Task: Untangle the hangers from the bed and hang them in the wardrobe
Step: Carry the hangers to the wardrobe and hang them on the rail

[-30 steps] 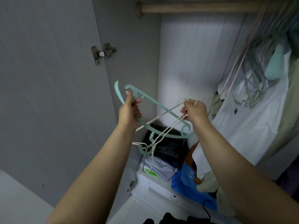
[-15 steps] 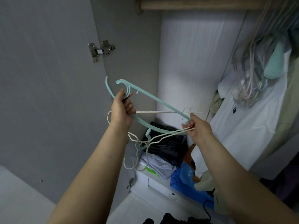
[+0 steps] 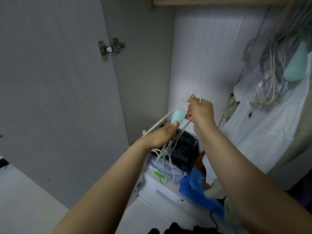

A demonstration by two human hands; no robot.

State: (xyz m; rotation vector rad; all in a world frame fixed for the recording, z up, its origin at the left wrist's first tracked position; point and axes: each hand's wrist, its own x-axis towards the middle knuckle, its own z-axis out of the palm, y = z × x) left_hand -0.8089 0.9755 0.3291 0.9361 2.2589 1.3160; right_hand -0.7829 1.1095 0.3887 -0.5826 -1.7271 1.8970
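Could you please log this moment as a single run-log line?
stage: untangling at open wardrobe | left hand: grips teal hanger | right hand: pinches cream wire hangers | rail: other hangers already hung

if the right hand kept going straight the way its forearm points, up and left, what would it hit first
Probably the wardrobe's white back wall. The right hand, gripping the cream wire hangers, has only bare wall past its knuckles in this view; the rail sits higher. Depth is unclear, so the gap can't be judged.
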